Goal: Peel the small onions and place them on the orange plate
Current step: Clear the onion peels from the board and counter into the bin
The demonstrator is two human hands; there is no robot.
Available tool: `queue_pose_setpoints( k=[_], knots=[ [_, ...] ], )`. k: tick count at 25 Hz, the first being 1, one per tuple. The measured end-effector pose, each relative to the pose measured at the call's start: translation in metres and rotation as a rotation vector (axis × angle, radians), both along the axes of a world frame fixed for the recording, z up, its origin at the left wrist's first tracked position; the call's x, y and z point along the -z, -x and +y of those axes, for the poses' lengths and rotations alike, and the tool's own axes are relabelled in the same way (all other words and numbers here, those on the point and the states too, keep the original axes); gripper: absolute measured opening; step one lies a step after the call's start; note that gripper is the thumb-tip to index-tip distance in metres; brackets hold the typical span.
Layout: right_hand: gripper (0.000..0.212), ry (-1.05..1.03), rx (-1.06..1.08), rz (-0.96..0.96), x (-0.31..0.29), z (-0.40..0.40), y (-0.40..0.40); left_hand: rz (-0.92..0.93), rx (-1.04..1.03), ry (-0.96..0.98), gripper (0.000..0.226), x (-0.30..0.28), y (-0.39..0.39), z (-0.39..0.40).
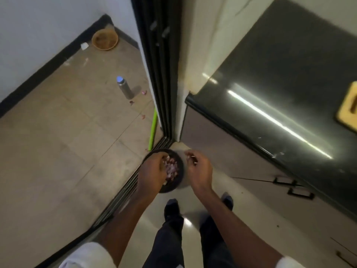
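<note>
Person is standing at a doorway corner, looking down. The left hand is holding a dark round bowl from above, fingers curled over its near-left rim and partly into it. The bowl is sitting roughly level and is filled with a heap of reddish-purple and white onion bits; too blurred to tell peels from whole onions, so no long axis readable. The right hand is hovering just beside the bowl's right edge, fingers loosely curled, thumb and forefinger pinching something small and pale, unclear what. On the floor beyond: a steel bottle with blue cap standing upright, and a tan basket in the far corner, contents unclear. A few pinkish scraps are lying near the bottle.
</note>
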State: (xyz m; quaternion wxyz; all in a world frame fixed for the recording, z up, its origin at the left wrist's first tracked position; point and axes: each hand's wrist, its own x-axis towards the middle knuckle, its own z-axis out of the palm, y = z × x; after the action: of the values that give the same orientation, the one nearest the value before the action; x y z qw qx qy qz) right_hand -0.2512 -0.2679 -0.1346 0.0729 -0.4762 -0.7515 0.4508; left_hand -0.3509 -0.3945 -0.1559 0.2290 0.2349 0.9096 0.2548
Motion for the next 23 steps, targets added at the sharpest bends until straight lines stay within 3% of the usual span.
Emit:
queue_pose_setpoints(
  k=[3,5,7,9,12,14,17,19,21,23],
  knots=[
    [0.029,-0.277,0.132,0.256,-0.056,0.051,-0.051,0.126,0.209,-0.320,0.028,-0.056,-0.029,0.063],
    [0.028,-0.387,0.237,0.312,-0.074,0.093,-0.085,0.161,0.351,-0.459,0.030,-0.086,-0.049,0.119],
    [0.033,-0.461,0.323,0.198,-0.081,0.141,-0.125,0.190,0.475,-0.450,0.043,-0.107,-0.069,0.180],
    [0.052,-0.508,0.362,-0.035,-0.074,0.181,-0.169,0.214,0.571,-0.311,0.058,-0.108,-0.090,0.227],
    [0.066,-0.533,0.341,-0.329,-0.062,0.205,-0.199,0.253,0.637,-0.132,0.068,-0.091,-0.112,0.251],
    [0.067,-0.510,0.293,-0.372,-0.064,0.199,-0.190,0.216,0.632,-0.143,0.072,-0.082,-0.122,0.253],
    [0.064,-0.487,0.032,-0.248,-0.068,0.183,-0.166,-0.178,0.450,-0.437,0.055,-0.093,-0.143,0.242],
    [0.059,-0.474,-0.111,-0.066,-0.074,0.193,-0.174,-0.205,0.069,-0.667,0.032,-0.100,-0.163,0.223],
    [0.058,-0.504,0.007,-0.055,-0.074,0.214,-0.193,-0.280,-0.409,-0.652,0.022,-0.098,-0.173,0.213],
    [0.062,-0.490,0.171,-0.225,-0.074,0.225,-0.202,-0.780,-0.742,-0.580,0.036,-0.093,-0.172,0.218]
  ],
)
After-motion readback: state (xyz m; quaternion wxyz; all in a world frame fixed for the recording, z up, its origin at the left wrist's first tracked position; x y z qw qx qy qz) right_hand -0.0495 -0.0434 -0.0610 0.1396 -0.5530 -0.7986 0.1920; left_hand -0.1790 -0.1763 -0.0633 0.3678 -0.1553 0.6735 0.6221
